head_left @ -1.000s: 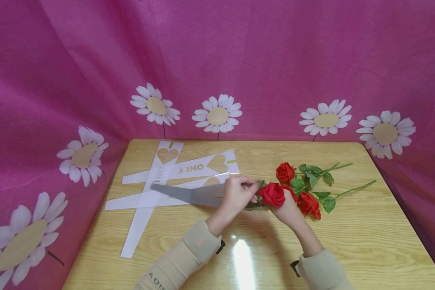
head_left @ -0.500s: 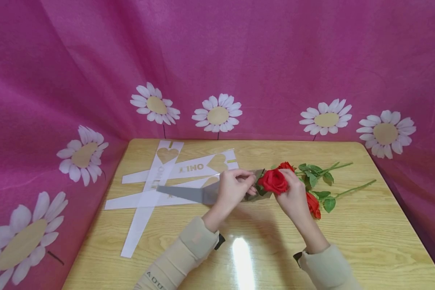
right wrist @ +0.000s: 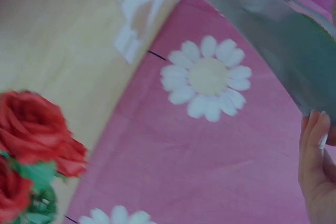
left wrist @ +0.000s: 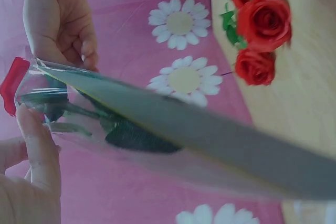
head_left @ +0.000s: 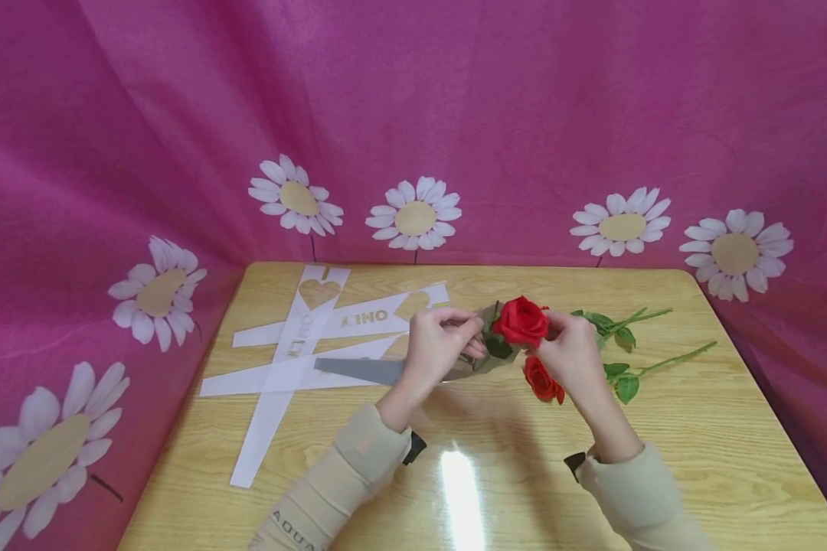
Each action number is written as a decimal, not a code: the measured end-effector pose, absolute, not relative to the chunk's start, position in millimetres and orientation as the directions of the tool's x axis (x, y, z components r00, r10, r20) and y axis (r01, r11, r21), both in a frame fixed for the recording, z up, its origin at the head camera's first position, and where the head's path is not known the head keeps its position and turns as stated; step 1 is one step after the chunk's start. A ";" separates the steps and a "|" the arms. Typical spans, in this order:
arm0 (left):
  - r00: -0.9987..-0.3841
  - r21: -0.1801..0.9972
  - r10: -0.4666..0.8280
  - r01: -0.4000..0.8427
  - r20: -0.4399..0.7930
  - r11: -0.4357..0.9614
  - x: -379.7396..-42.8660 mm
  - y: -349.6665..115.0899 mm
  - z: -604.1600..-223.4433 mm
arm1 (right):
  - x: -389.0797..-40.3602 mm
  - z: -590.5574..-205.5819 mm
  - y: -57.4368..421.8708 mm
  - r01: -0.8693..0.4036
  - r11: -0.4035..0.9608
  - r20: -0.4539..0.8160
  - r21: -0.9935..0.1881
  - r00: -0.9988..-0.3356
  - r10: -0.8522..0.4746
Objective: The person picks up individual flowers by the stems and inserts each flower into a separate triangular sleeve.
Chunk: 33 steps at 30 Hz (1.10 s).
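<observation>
A red rose with green leaves sits in a flower sleeve, clear on one face and grey toward its narrow end. The bloom sticks out of the wide mouth. My left hand pinches the sleeve near its mouth, left of the bloom. Right of the bloom, my right hand has its fingertips at the mouth's edge and seems to pinch it; the bloom partly hides the contact. In the left wrist view, the rose's stem and leaves show through the clear film. The sleeve is raised above the table.
More red roses lie on the wooden table at the right, stems pointing right. Several white sleeves with heart cutouts overlap at the left. A pink curtain with printed daisies surrounds the table.
Both hands have moved up and away from the body with the rose and sleeve. The sleeve's narrow end has shifted right. My right hand has shifted to the bloom's right side.
</observation>
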<state>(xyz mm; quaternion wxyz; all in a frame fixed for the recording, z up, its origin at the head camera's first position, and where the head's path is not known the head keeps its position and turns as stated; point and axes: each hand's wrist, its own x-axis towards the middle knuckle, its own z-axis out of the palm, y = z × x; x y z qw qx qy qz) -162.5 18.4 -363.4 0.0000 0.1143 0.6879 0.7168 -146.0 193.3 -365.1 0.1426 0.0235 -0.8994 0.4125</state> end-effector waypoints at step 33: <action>-0.967 0.967 0.230 0.158 0.111 0.199 -189.6 3.8 -312.8 | -157.9 -344.4 187.1 -0.668 0.606 0.767 -0.432 -0.626 -0.144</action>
